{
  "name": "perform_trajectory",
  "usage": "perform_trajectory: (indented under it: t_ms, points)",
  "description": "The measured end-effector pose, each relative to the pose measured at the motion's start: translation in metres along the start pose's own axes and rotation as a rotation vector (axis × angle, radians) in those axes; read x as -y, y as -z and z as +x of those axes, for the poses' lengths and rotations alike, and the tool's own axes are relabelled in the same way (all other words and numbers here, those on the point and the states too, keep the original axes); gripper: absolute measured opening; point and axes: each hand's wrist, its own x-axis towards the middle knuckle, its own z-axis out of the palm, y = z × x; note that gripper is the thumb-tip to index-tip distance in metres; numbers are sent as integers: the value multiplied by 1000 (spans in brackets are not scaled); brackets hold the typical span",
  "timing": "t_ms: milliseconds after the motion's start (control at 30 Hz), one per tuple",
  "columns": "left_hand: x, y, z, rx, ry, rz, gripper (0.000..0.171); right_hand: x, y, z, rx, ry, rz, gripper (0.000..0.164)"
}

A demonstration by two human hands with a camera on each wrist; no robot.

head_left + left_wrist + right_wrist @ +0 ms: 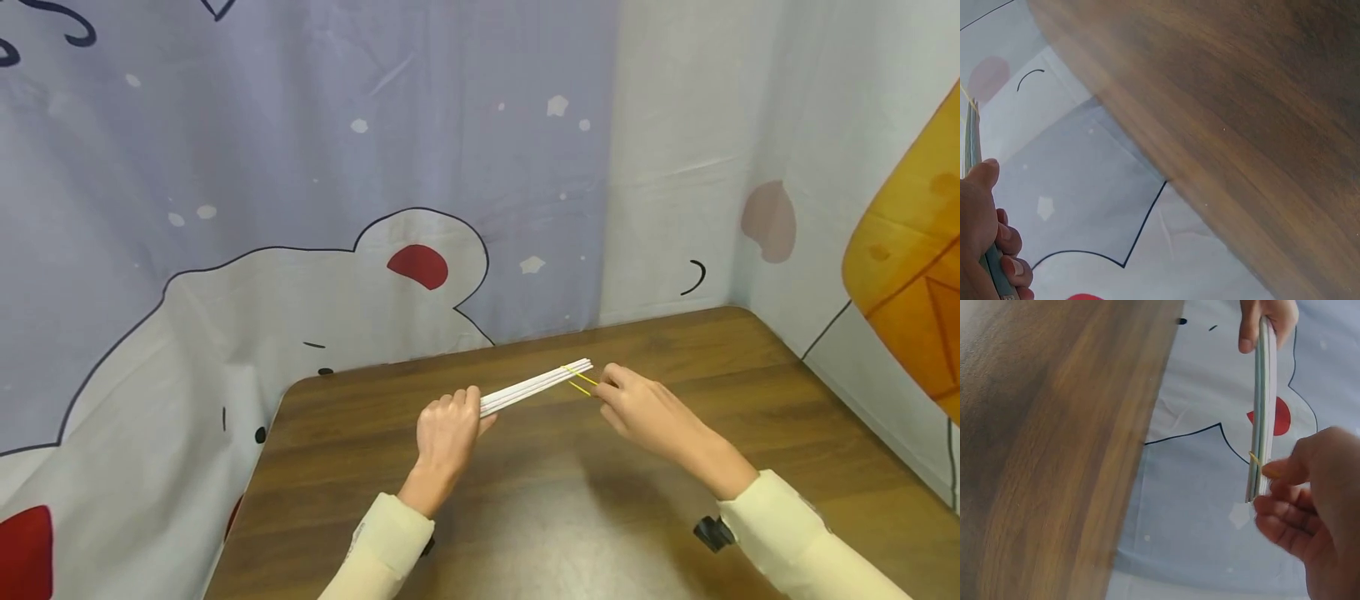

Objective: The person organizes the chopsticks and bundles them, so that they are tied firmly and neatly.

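My left hand (447, 427) grips one end of a bundle of thin white sticks (528, 389), fingers curled round it. The bundle slants up to the right above the table; its exact kind cannot be told. Round its far end runs a yellow rubber band (587, 379), stretched away from the sticks. The fingers of my right hand (645, 408) pinch the band's other end, just right of the stick tips. In the right wrist view the band (1255, 458) crosses the sticks (1262, 400) near their tips. The left wrist view shows the sticks (972, 137) rising past the left thumb.
A brown wood-grain table (510, 500) lies under both hands. Behind and beside it hangs a printed curtain (300, 150) with cartoon shapes, reaching the table's back and side edges. Dark wrist gear (712, 533) shows by the right cuff.
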Motion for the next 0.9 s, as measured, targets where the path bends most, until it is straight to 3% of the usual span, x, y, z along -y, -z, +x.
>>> perform_trajectory:
  t_ms: [167,300,467,567,667,733,767,900]
  points:
    - [2,1,1,-3,4,1,52,-1,-3,-4,-1,22,-118,11]
    - [1,2,2,6,7,0,52,-1,-8,-3,-62,130,-163,8]
    - [0,2,2,25,11,1,51,6,-10,4,-107,321,-51,5]
    - [0,2,2,29,8,-3,51,13,-10,8,-125,362,58,9]
    - [-1,3,1,30,8,-2,51,22,-9,6,-112,246,271,15]
    - [0,3,1,26,10,3,51,25,-9,2,-91,69,486,18]
    - [1,4,1,23,12,6,51,26,-10,0,-85,-30,610,17]
    - [4,5,-3,9,19,16,53,24,-20,-12,-120,-363,1280,18]
